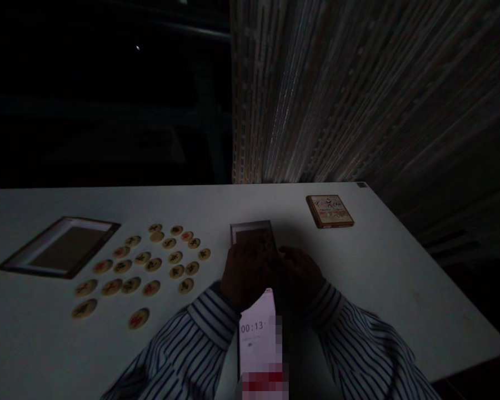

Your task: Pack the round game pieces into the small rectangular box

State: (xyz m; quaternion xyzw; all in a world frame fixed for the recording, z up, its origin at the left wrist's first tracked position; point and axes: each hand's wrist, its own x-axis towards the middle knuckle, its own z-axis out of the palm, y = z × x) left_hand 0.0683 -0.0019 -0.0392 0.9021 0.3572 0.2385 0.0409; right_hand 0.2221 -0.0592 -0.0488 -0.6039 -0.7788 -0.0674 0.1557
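In dim light, my left hand (246, 273) reaches over the near part of a shallow open box (252, 225) with a pale rim. My right hand (303, 273) is just right of it, its fingers curled in toward the left. Both hands meet near the box's right side, with fingers bent. Deep shadow hides the fingertips and whatever is between them. Left of the hands, several round wooden Chinese chess pieces (153, 264) with red or black characters lie scattered on the white table (358, 311).
A phone (258, 333) showing a running timer lies below my hands, between the striped sleeves. An open shallow tray or lid (14, 264) with a dark border rests at far left. A small printed chess box (330, 211) sits at back right. A pale slatted curtain (283, 111) hangs behind.
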